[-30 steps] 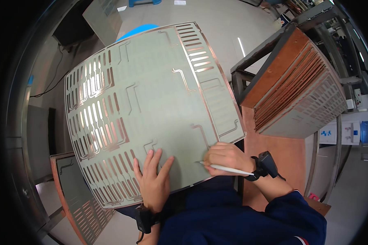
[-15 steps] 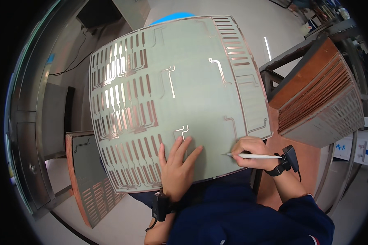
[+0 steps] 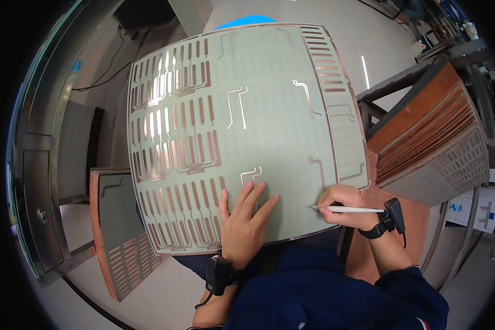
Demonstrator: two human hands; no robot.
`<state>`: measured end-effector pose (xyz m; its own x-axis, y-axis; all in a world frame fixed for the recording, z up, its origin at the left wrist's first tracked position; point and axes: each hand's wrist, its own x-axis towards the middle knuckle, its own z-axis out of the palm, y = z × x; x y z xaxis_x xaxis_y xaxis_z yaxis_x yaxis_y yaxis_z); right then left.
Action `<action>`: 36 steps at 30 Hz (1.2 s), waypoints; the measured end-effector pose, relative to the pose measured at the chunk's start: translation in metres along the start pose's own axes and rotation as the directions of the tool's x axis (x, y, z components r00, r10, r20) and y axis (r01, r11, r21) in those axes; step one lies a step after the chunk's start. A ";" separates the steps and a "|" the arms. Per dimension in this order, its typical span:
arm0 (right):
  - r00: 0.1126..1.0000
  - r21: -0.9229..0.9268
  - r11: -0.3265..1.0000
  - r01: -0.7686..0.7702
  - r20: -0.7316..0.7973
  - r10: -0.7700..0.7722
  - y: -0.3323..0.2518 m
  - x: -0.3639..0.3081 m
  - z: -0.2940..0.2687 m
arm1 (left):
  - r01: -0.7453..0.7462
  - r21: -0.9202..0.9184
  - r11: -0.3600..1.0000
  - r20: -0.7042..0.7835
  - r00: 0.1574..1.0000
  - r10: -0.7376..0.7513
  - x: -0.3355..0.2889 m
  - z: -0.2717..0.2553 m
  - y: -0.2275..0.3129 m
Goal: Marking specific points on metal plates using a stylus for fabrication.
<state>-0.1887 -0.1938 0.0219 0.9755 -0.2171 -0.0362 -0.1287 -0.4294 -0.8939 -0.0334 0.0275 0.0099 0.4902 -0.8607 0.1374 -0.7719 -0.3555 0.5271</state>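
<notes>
A large pale-green circuit board panel (image 3: 280, 137) with copper traces lies tilted in front of me, its near edge by my lap. My left hand (image 3: 245, 225) rests on its lower middle, fingers spread flat, fingertips beside a small bent copper trace (image 3: 251, 171). In my right hand (image 3: 344, 206) is a slim white-handled craft knife (image 3: 355, 209), pinched like a pen. Its thin metal tip points left at the panel's lower right, just below a bent trace; the blade is too small to make out clearly, and I cannot tell whether it touches.
To the right, a stack of copper-edged panels (image 3: 426, 129) leans on a metal rack (image 3: 410, 74). More panels (image 3: 124, 236) stand low on the left, near a metal cabinet (image 3: 38, 159). A blue round thing (image 3: 245, 22) shows behind the panel's far edge.
The whole view has shifted slightly, so the panel and surroundings sit a little further right. Both hands keep nearly the same places on the panel, and the knife stays in my right hand.
</notes>
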 end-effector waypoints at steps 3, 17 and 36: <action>1.000 -0.010 1.000 -0.024 -0.010 0.024 0.000 0.000 0.000 | 0.000 -0.005 1.000 -0.003 1.000 0.000 0.000 0.001 0.001; 0.997 0.038 0.997 -0.061 -0.037 0.062 -0.001 0.003 0.003 | 0.006 0.025 1.000 -0.021 1.000 -0.005 -0.001 -0.002 -0.003; 0.884 -0.625 0.768 -0.137 -0.428 -0.190 0.012 0.054 0.003 | 0.696 -0.255 0.671 -0.498 0.500 -0.708 -0.070 -0.088 -0.132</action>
<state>-0.1367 -0.2082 0.0077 0.8103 -0.4851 0.3287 -0.3446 -0.8482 -0.4023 0.0698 0.1666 0.0048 0.9936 0.0025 0.1133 -0.0738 -0.7444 0.6637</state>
